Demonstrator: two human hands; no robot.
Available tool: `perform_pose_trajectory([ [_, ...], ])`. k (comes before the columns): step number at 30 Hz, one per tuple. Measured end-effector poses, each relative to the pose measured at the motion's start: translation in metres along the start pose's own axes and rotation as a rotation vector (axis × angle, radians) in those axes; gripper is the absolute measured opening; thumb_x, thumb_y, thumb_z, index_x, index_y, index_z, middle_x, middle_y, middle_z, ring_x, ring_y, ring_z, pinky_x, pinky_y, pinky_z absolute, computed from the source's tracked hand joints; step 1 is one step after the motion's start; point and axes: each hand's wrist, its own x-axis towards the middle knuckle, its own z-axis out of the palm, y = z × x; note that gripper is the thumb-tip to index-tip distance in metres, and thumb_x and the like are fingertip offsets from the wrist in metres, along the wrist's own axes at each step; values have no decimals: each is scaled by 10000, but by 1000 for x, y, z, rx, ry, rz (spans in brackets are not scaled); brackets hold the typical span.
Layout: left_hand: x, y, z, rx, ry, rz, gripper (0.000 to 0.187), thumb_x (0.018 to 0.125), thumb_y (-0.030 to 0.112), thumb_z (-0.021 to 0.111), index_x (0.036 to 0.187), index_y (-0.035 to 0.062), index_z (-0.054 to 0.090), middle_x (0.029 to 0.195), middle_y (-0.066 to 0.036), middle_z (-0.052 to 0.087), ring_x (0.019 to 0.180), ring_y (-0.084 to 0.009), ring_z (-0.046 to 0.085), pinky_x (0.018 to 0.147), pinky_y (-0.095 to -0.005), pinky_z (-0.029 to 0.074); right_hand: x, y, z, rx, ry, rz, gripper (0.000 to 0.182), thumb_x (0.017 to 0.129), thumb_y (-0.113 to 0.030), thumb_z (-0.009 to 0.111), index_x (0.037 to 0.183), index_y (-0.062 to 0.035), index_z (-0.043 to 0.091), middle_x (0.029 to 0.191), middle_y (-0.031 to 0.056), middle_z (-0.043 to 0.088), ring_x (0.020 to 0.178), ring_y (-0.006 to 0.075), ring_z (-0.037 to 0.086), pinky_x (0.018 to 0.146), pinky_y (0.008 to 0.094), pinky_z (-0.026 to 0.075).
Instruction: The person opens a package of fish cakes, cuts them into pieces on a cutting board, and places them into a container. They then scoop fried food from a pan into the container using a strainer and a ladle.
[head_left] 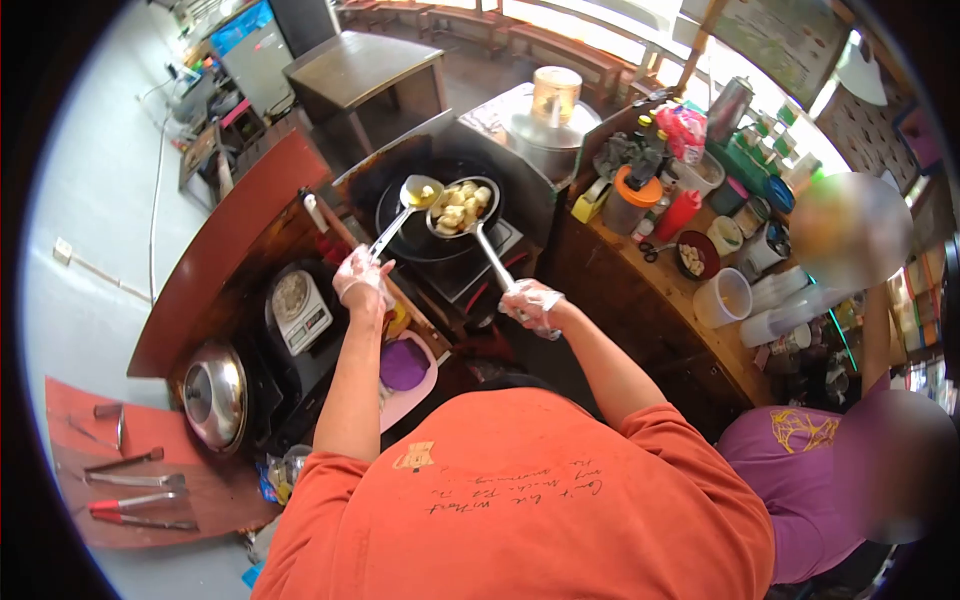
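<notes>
At the far left, tongs lie on a red board, and just right of them a steel lid rests dome-up on the dark counter. Next comes a kitchen scale with a round platter on top. The left hand, in a thin clear glove, is closed around the handle of a ladle, whose bowl holds yellowish liquid and hangs over the left part of a black wok sitting on the stove. Just beside the ladle's bowl, a skimmer carries a heap of pale fried pieces above the wok; its long handle runs down to the right hand, also gloved, which is wrapped tight around the handle's end. Behind the wok stands a large steel pot. Further right, a wooden counter is crowded with an orange-lidded jar, a red bottle, a dark bowl of pale pieces and a white cup. At the right edge stands another person in a purple shirt.
</notes>
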Motion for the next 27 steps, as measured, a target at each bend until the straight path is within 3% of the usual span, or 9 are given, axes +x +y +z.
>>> perform_pose_trajectory([
  [2,3,-15,-10,-112,-110,-5,224,991,106,538,1079,-85,615,786,-58,545,638,-132,545,631,-391,639,9,2,0,-52,0,94,174,768,-317,692,836,-161,655,750,-16,581,713,113,539,581,301,454],
  [5,-8,-25,-6,127,-76,122,240,988,118,559,1098,-89,610,842,-74,579,580,-114,532,632,-377,640,15,6,5,206,-111,16,136,771,-237,720,728,-142,632,611,-68,528,465,64,427,403,256,310],
  [8,2,-35,-22,-35,-191,55,241,957,25,551,1174,-76,579,872,-66,569,697,-116,567,668,-337,633,20,4,9,77,-83,40,165,782,-276,678,705,-133,648,566,-24,529,450,104,462,387,289,330],
  [10,-14,-23,-17,396,-199,273,280,964,-2,494,1223,-81,563,961,-115,612,772,-164,611,694,-324,630,17,-2,12,46,-79,119,135,753,-236,648,666,-137,620,536,-16,508,430,113,443,375,294,311],
  [12,-8,-28,-27,582,-252,540,300,1008,103,492,1231,-83,567,1076,-173,644,872,-209,661,683,-314,634,9,-6,15,74,-40,101,105,729,-191,619,640,-136,607,509,-11,482,409,118,422,366,303,298],
  [16,-12,-19,-18,833,-88,682,327,1029,185,486,1161,-88,611,1083,-218,663,861,-266,693,642,-324,639,14,4,14,114,-60,78,115,734,-190,623,638,-132,598,498,-9,462,390,117,395,364,305,273],
  [22,1,-37,-20,975,-14,657,313,1023,192,487,1132,-63,632,1036,-206,679,800,-271,694,592,-307,625,9,11,10,95,-70,86,154,789,-224,612,664,-133,605,504,-14,457,395,114,398,368,299,271],
  [24,4,-44,-17,884,-23,348,322,1019,210,497,1130,-62,631,1035,-200,676,789,-261,691,579,-309,620,10,15,6,123,-94,99,110,717,-201,643,733,-93,639,557,3,492,437,120,416,396,291,302],
  [27,0,-51,-8,780,-5,296,354,1017,246,496,1131,-61,629,1000,-189,682,759,-236,681,563,-301,614,12,18,5,136,-96,98,108,731,-207,647,726,-99,635,560,0,493,445,115,418,401,282,301],
])
